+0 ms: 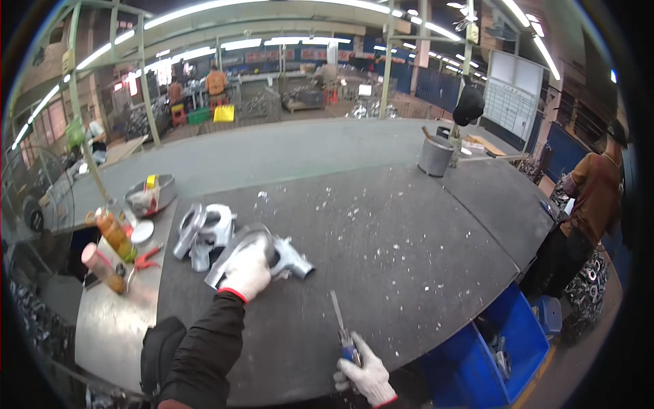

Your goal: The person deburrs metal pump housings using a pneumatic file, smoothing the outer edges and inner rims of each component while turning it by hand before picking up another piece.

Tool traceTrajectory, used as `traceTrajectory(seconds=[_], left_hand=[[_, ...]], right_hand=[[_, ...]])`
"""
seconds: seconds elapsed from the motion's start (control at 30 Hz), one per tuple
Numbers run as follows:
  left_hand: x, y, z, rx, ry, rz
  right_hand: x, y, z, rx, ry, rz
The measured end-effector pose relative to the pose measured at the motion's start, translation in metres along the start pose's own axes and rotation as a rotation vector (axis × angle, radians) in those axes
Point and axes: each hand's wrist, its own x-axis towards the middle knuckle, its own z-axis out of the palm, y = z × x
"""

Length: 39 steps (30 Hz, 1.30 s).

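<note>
My left hand [248, 273], in a white glove with a red cuff, is closed on a grey metal casting [257, 238] at the left of the dark tabletop. Its fingers are partly hidden against the metal. Two more silvery castings with round openings lie close by: one casting [211, 228] behind and to the left, another casting [293, 259] just to the right. Near the front edge, my gloved right hand [368, 375] grips a file [338, 311] by its blue handle, the narrow grey blade pointing up and away from me.
Small metal chips dot the dark tabletop [381, 225]. Pliers with red handles [146, 259], bottles [114, 234] and a grey bowl [151, 194] stand left. A metal pot [436, 155] is at the far right. Below the right edge sits a blue bin [463, 361]; a co-worker [589, 198] stands beyond.
</note>
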Motion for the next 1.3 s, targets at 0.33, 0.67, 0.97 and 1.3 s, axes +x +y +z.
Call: traceTrajectory(seconds=[0.33,0.67,0.97,1.3], left_hand=[[-0.201,0.018,-0.018,-1.103,0.024,-0.692],[-0.213,-0.036,-0.033,-0.125,-0.257,0.258],[-0.295,-0.07,0.026,-0.129,0.044,0.171],[-0.269,-0.107,0.03,-0.195,0.01,0.208]], right_hand=[[0.011,0.027,-0.002,0.177,-0.021,-0.161],[0.004,0.065,-0.005,0.354,-0.066,-0.248],[-0.059,0.027,-0.004,-0.248,-0.23,-0.015],[-0.086,0.006,-0.014,-1.178,-0.522,0.035]])
